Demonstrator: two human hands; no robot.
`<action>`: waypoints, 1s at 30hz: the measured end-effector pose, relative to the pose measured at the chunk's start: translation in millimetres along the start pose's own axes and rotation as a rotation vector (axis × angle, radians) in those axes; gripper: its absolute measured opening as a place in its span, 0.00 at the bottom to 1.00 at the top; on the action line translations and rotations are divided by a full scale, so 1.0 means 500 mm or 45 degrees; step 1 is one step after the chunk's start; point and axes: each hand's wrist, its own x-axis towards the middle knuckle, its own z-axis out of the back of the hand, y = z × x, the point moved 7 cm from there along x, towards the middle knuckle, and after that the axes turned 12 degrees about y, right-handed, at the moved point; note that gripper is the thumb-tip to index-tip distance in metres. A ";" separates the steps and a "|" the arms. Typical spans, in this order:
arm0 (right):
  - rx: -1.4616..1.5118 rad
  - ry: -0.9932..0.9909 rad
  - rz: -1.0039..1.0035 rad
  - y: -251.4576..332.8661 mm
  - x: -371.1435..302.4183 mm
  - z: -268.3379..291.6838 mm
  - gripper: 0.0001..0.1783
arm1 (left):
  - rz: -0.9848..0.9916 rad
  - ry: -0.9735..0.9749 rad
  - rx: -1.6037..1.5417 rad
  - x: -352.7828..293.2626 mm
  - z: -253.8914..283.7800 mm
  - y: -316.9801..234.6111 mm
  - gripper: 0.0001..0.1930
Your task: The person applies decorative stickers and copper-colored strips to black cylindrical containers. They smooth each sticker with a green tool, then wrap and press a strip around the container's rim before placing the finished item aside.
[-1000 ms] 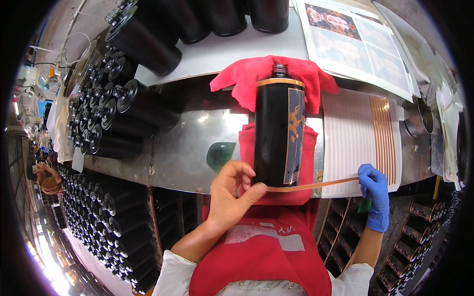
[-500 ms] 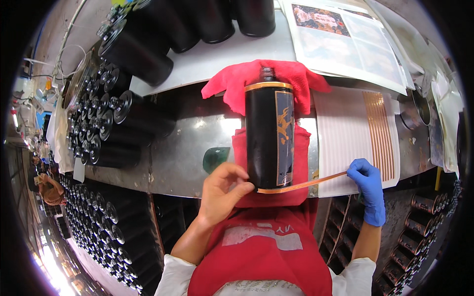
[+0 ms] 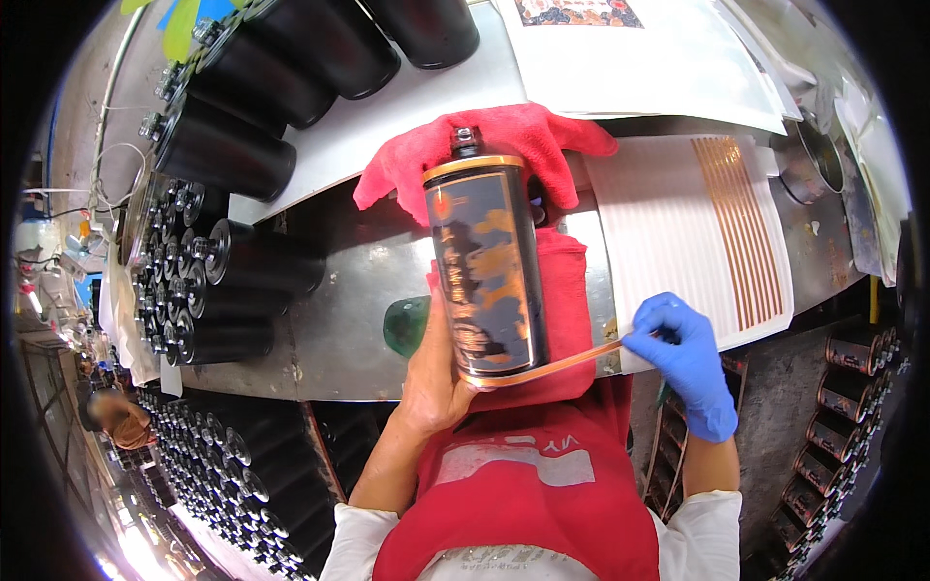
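Note:
A black bottle (image 3: 481,266) with a gold and grey patterned panel lies on a red cloth (image 3: 567,334), its neck pointing away from me and resting on a bunched red towel (image 3: 392,160). My bare left hand (image 3: 436,373) grips the lower left side of the bottle, most fingers hidden by it. Around the bottle's near end runs a thin copper-gold strip (image 3: 572,361), attached at the left and pulled taut to the right. Its free end is pinched in my blue-gloved right hand (image 3: 683,358), off the bottle's right side.
A white sheet (image 3: 649,223) bearing several gold strips (image 3: 741,228) lies to the right. Left of the bottle is a green piece (image 3: 405,324). Black bottles (image 3: 218,150) stand and lie in rows at the left. Printed papers (image 3: 630,73) cover the far right; a metal cup (image 3: 809,165) sits beyond.
The bottle has rolled and tilted, bringing its patterned panel to face up. My left hand has closed on its side. My right hand has come left with the strip, which now meets the bottle further along.

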 end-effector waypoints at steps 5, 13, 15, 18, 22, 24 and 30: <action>0.105 0.009 -0.052 0.015 0.003 -0.033 0.05 | -0.145 -0.120 0.436 0.007 0.023 -0.086 0.63; 0.106 0.029 -0.051 0.002 0.003 -0.038 0.05 | -0.241 0.030 1.173 0.054 -0.034 -0.156 0.44; 0.116 0.090 -0.019 0.018 0.007 -0.061 0.05 | -0.286 -0.062 0.998 0.039 -0.015 -0.135 0.47; 0.159 0.177 0.012 0.059 0.012 -0.112 0.05 | -0.469 -0.199 0.523 0.002 0.012 -0.058 0.49; 0.158 0.281 0.071 0.101 0.013 -0.139 0.05 | -0.198 -0.030 0.282 0.009 0.017 -0.024 0.54; 0.154 0.257 0.112 0.099 0.010 -0.135 0.05 | -0.345 -0.137 0.611 -0.002 0.020 -0.042 0.57; 0.179 0.263 0.053 0.114 0.006 -0.129 0.05 | -0.340 -0.045 0.818 0.029 0.000 -0.101 0.48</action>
